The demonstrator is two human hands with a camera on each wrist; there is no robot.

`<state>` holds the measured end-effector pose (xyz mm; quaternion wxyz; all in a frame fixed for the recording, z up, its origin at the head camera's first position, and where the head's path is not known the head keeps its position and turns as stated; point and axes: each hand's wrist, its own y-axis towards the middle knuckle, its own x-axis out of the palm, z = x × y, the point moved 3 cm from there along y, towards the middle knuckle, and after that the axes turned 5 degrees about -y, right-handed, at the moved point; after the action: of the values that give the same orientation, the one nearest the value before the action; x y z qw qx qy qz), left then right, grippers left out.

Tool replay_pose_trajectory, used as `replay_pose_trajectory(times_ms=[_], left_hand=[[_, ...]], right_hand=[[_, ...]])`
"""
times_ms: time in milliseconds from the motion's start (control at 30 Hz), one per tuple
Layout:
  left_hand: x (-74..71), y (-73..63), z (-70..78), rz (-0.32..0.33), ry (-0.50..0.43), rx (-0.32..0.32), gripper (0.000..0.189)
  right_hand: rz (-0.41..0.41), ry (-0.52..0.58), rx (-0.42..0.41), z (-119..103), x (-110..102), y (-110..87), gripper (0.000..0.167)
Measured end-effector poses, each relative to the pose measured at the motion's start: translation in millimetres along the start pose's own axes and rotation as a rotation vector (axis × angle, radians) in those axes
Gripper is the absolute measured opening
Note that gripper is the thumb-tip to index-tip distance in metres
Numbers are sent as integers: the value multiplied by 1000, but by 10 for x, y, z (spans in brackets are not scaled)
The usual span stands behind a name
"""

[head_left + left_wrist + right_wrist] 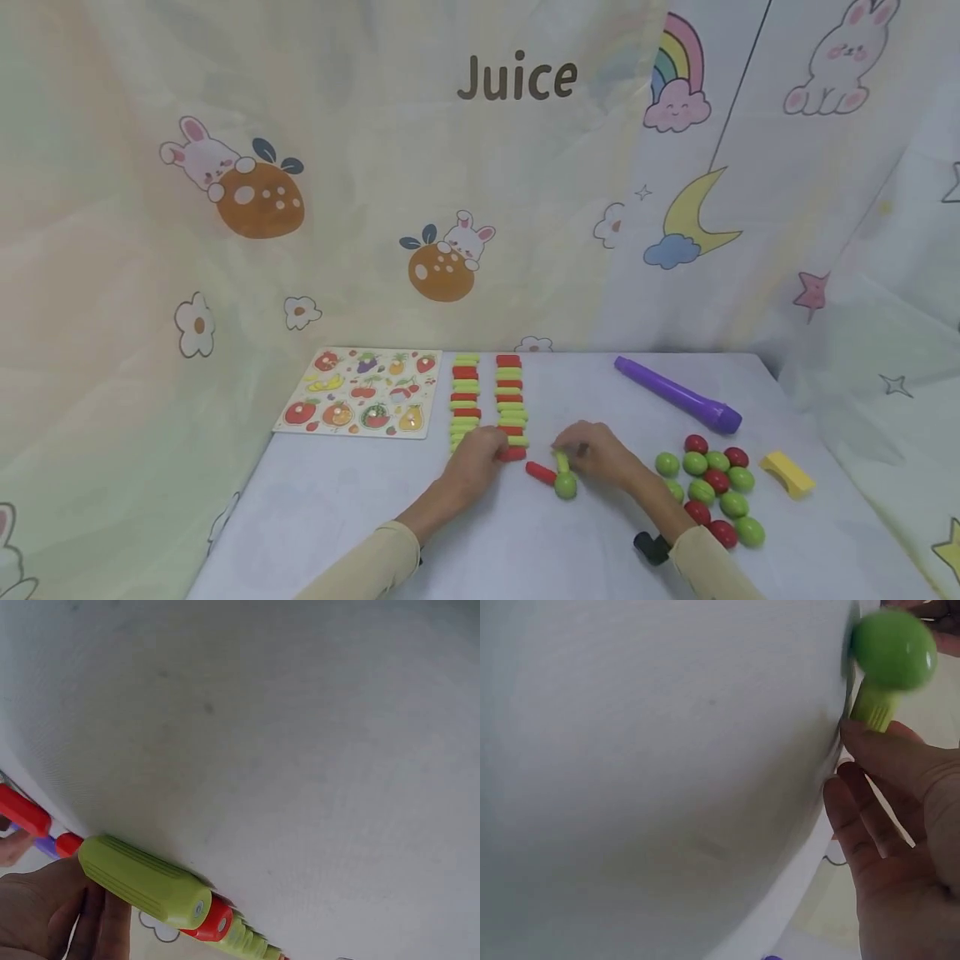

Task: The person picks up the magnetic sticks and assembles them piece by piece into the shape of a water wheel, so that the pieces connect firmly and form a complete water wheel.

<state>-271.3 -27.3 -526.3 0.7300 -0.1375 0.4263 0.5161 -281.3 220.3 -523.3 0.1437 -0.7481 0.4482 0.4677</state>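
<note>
In the head view, my right hand (596,454) pinches the free end of a yellow-green handle (562,461) with a green ball (566,485) at its near end, like a small maraca. The right wrist view shows thumb and fingers at this handle (875,709), its shiny ball (895,649) uppermost. My left hand (474,460) lies at the near end of two columns of handles, fingertips right at a red handle (512,454); its grip is partly hidden. A yellow-green handle (146,881) runs beside those fingers in the left wrist view. Another red handle (540,472) lies between my hands.
Red and green egg-shaped balls (733,504) cluster at right, beside a yellow arched block (787,475). Behind them lies a purple tube (678,395). A fruit puzzle board (360,392) is at back left, next to the handle columns (465,384). Printed cloth hangs behind the table.
</note>
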Motion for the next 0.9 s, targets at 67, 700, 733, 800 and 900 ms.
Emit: replay_pose_trajectory(times_ms=[67,700,733,800,900], left_hand=[[7,-5,13,7,-1,15,15],[-141,-85,26,-115,-307,15,14],[-129,-82,29,-125,-313,22,14],[-100,-74,38,-140,-313,42,14],[-76,-66,61,-162,-304,61,13]], right_hand=[[0,-31,-3,0,-17,-34,27],[-35,-104,33,-47,-118,-246,25],[-37,-103,32,-46,-118,-247,25],[-37,-104,30,-48,-118,-252,25],[-34,-99,32,-54,-118,-258,26]])
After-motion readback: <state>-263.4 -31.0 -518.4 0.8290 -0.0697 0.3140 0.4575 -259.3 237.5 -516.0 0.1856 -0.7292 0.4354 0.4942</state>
